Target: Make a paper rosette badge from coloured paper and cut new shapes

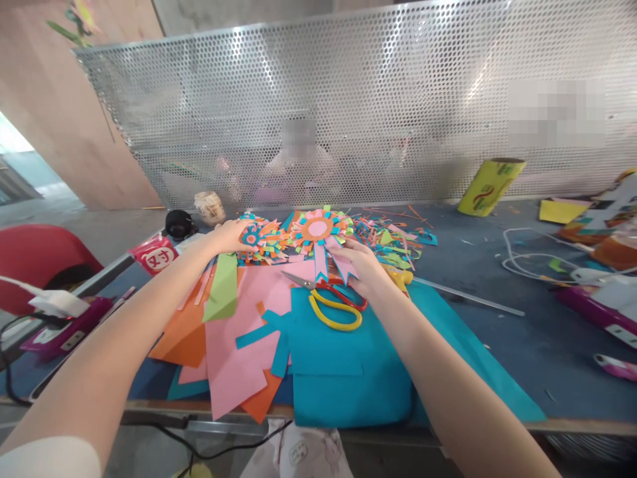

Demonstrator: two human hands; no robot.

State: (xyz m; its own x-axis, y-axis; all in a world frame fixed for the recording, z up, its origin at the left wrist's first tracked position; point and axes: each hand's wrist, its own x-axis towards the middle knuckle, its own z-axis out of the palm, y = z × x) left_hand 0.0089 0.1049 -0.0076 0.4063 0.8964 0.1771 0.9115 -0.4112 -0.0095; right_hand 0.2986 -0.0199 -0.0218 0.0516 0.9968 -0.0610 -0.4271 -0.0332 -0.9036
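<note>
My right hand (365, 264) pinches a layered paper rosette (317, 229) at its pink ribbon tails. The rosette has a pink centre, an orange ring and a fringed edge in blue, green and pink. My left hand (230, 236) is closed at the edge of a fringed paper flower (251, 239) with a blue and orange centre; its fingertips are partly hidden. Just below the rosette, scissors (336, 312) with yellow and red handles lie partly open on blue felt-like sheets (348, 392). Pink sheets (239, 352) and orange sheets (184, 332) overlap to the left.
Paper scraps (393, 242) are heaped behind my right hand. A clear glue stick (472, 297) lies right of a yellow glue gun (399, 277). Farther out stand a yellow tube (490, 188), a white cable (512, 255) and purple power strips (597, 312). A perforated metal panel (348, 113) rises behind.
</note>
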